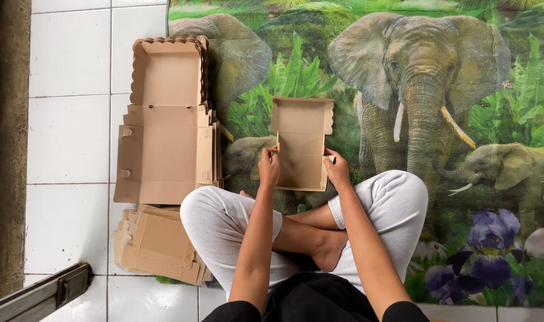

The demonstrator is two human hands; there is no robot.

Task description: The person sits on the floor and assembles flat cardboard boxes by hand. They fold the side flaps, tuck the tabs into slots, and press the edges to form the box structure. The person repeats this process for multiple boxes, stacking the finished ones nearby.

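A brown cardboard box [301,140] with a scalloped lid edge is held in front of my crossed legs, half folded, its lid pointing away from me. My left hand [269,167] pinches the box's left side flap near the lower edge. My right hand [337,169] grips the box's right side wall. Both hands hold the box just above my knees, over the elephant-print mat [439,89].
To the left lies a stack of folded open boxes [167,119] with scalloped lids, partly on white floor tiles [69,137]. A pile of flat unfolded cardboard blanks [158,241] lies beside my left knee. A metal door frame [39,292] is at the lower left.
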